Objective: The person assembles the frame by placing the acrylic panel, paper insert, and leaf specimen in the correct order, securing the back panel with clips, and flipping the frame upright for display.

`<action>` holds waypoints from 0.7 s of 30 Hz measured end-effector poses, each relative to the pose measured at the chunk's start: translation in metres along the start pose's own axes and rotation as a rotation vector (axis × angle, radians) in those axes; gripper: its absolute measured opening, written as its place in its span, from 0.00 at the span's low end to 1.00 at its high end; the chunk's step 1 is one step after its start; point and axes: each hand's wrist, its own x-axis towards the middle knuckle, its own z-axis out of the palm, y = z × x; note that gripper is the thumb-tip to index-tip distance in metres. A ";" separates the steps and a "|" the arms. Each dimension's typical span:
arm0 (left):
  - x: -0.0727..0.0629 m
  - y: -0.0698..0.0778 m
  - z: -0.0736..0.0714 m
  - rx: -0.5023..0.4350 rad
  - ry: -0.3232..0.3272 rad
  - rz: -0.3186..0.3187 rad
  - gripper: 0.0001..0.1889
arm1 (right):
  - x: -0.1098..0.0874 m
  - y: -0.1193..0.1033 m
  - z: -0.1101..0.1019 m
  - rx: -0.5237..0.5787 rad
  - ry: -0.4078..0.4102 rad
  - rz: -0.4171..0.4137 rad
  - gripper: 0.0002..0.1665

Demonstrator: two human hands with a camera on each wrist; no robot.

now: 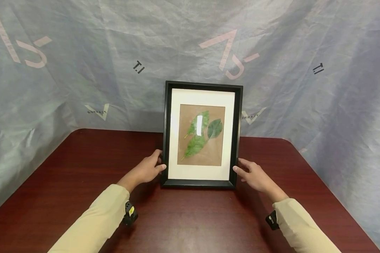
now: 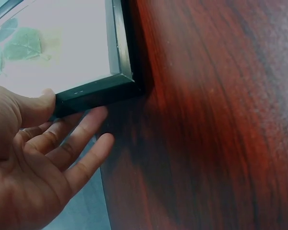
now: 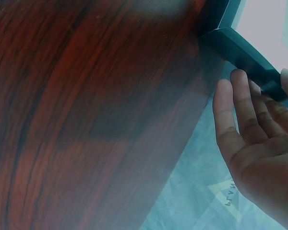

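A black picture frame (image 1: pixel 196 183) stands upright on the table, its front towards me. Inside its white mat (image 1: pixel 201 173) lies a brown backing with three green leaves (image 1: pixel 194 146), and a bright reflection crosses the upper one. My left hand (image 1: pixel 147 169) grips the frame's left side low down, thumb on the front edge and fingers reaching behind. On the opposite side, my right hand (image 1: pixel 254 176) holds the lower right edge in the same way. Both wrist views show thumbs over the black border (image 2: pixel 93 92), with some fingers extended beside or behind it.
The dark red wooden table (image 1: pixel 190 214) has rounded far corners. Grey printed fabric (image 1: pixel 120 45) hangs behind it and along both sides. Black wrist devices (image 1: pixel 130 213) sit at the cuffs of the pale yellow sleeves (image 1: pixel 95 221).
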 end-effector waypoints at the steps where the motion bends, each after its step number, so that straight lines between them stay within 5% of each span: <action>1: 0.000 0.000 0.000 0.001 0.002 -0.001 0.27 | 0.000 0.000 0.000 0.000 0.001 -0.001 0.39; 21: -0.003 -0.001 -0.001 -0.014 0.001 0.008 0.28 | 0.000 0.002 0.013 0.056 0.077 -0.019 0.35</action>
